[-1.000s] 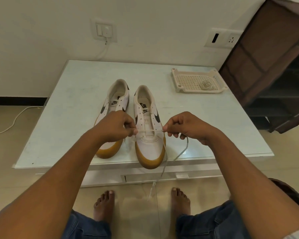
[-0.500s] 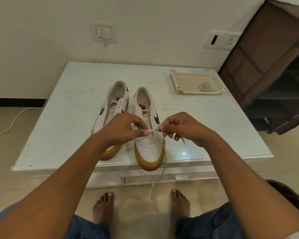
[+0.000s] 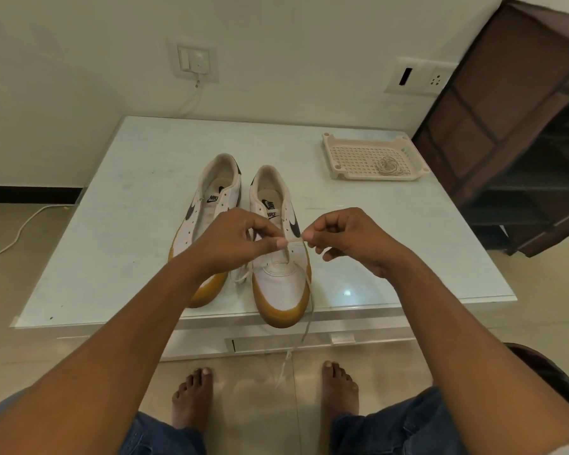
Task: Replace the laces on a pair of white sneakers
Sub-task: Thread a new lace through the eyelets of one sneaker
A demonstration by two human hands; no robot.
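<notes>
At frame centre, left hand [image 3: 234, 241] and right hand [image 3: 342, 238] pinched a lace [image 3: 294, 240] over the right-hand sneaker [image 3: 281, 277]; lacing barely begun, next likely threading an eyelet.

Quick tally: one glossy white table [image 3: 128, 224], two white leather sneakers with tan gum soles [image 3: 204, 221] [image 3: 281, 284] at its 6 o'clock, one flat off-white lace [image 3: 294, 240] there too, one cream perforated plastic tray [image 3: 352, 159] at 2 o'clock, one coiled whitish lace [image 3: 388, 165] inside it.
</notes>
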